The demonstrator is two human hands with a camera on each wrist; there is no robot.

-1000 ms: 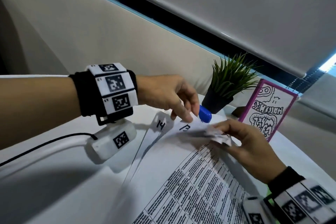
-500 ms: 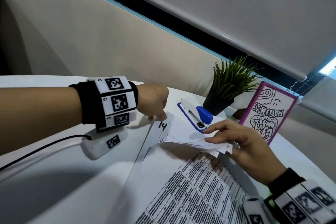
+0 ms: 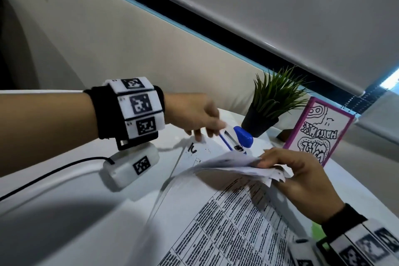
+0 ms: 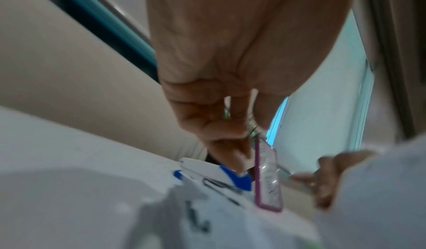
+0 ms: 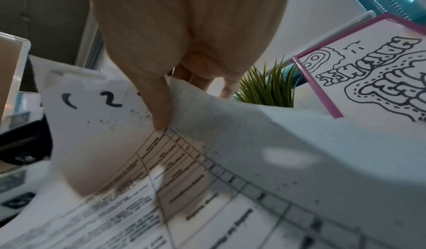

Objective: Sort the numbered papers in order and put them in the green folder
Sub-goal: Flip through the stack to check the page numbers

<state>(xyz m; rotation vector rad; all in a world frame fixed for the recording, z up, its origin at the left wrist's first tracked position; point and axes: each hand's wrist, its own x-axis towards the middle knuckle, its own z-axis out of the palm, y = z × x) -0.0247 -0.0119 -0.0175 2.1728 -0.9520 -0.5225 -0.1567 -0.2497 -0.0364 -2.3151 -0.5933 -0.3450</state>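
Note:
My right hand (image 3: 267, 163) pinches the far corner of a lifted stack of printed papers (image 3: 226, 165). In the right wrist view my thumb (image 5: 161, 118) presses on a sheet marked 12 (image 5: 96, 125). Under the raised stack a sheet marked 14 (image 3: 194, 151) lies flat on the table. My left hand (image 3: 207, 131) reaches over that sheet. Its loosely bent fingers touch the top of a blue and white stapler (image 3: 239, 138), which the left wrist view shows blurred (image 4: 237, 179). A sliver of the green folder (image 3: 316, 230) shows beside my right wrist.
A small potted plant (image 3: 269, 101) and a pink-framed drawing (image 3: 319, 134) stand at the back of the white table (image 3: 54, 211), just behind the stapler. A black cable (image 3: 54, 170) runs across the table's left side. A beige wall closes off the far edge.
My left hand let go of the corner of sheet 13, paused on the corner of sheet 14, then moved right to the stapler. My right hand raised the stack's corner, uncovering sheet 14.

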